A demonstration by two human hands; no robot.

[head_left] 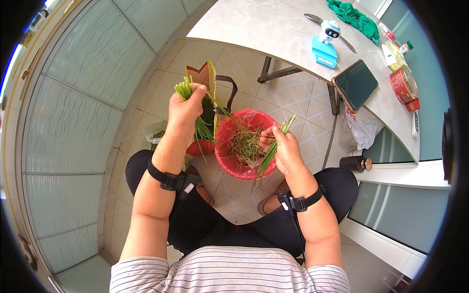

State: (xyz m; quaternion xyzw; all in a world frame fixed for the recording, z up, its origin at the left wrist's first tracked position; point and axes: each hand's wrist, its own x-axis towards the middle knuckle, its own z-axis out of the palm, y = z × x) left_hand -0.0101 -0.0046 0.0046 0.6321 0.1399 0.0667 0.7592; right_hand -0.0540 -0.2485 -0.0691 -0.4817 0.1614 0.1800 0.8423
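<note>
My left hand (183, 113) is closed round a bunch of green chives (184, 89). The pale stalk ends poke up past my thumb, and the long leaves hang below my fist. My right hand (289, 152) pinches a smaller bunch of chives (267, 162), tilted over the right rim of a red bucket (237, 171). Withered leaves and straw-coloured trimmings (245, 146) lie inside the bucket, which stands on the floor between my feet. Just beyond my left hand is an open yellow and brown carrier bag (202, 74) with a dark handle.
At the far right, a pale table (273, 29) holds a tablet (356, 85), a small robot figure (330, 31) on a blue box, a knife (348, 44) and a green cloth (355, 19). Glass-fronted cabinets (73, 127) line the left. A white plastic bag (364, 128) hangs under the table.
</note>
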